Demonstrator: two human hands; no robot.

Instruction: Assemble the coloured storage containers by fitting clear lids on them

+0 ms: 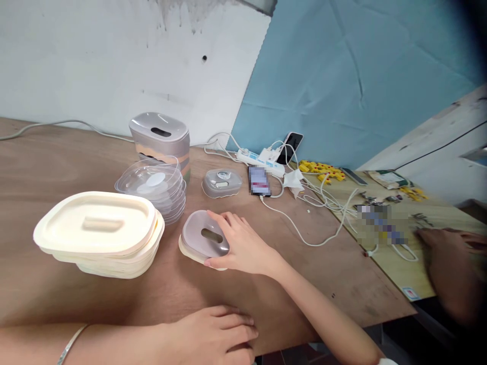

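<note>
My right hand (240, 246) has its thumb and fingers around the right end of a glossy grey tissue box lid (196, 234) with an oblong slot. The lid sits on a cream piece whose edge shows below it. My left hand (224, 332) lies near the table's front edge, its fingers loosely bent and a little apart, with nothing in them. To the left are stacked cream oval trays or lids (99, 223). Behind those stand clear plastic covers (160, 190) and a tall stack of grey slotted lids (160, 129). A second grey slotted piece (221, 183) bears a round sticker.
White cables (304, 238) run across the wooden table (274, 299) from a power strip (262, 161). A phone (259, 181) lies near it; another phone (291, 147) leans behind. Yellow parts (323, 171) lie farther right. Another person's hand (443, 248) is at the right table.
</note>
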